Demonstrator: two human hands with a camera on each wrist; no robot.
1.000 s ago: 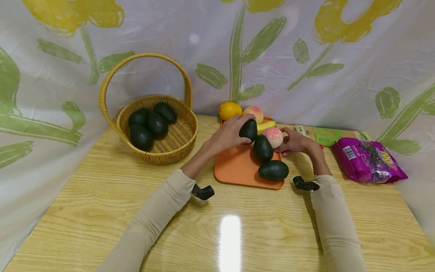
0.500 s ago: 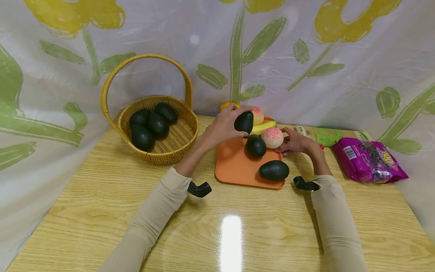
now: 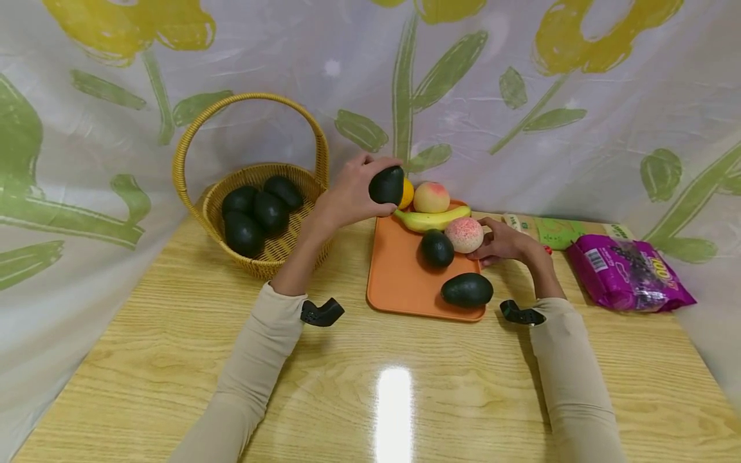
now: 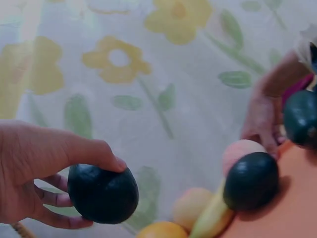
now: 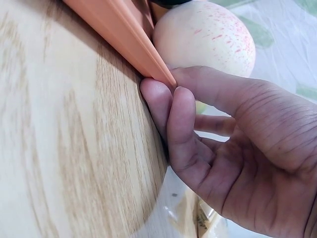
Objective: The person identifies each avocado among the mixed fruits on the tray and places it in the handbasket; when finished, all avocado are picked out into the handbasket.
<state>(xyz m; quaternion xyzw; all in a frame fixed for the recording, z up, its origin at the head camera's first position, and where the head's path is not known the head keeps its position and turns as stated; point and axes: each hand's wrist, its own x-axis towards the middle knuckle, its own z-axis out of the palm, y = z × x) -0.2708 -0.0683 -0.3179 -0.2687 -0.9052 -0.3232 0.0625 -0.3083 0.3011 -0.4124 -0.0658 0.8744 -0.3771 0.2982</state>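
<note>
My left hand grips a dark green avocado, thumb on one side and fingers on the other, in the air between the basket and the orange tray. At the tray's right edge, my right hand pinches the rim; the right wrist view shows thumb and fingertips on either side of it. A speckled peach lies beside that thumb. Also on the tray are two avocados, one near the peach and one by the front edge, plus a banana.
Several avocados lie in the wicker basket, whose tall handle arches over it. Behind the banana are another peach and a yellow-orange fruit. A purple packet and a green-printed package lie right, near the curtain.
The left hand has carried its avocado up and left, off the fruit on the tray. One avocado on the tray shifted and turned slightly left. The right hand has stayed at the rim.
</note>
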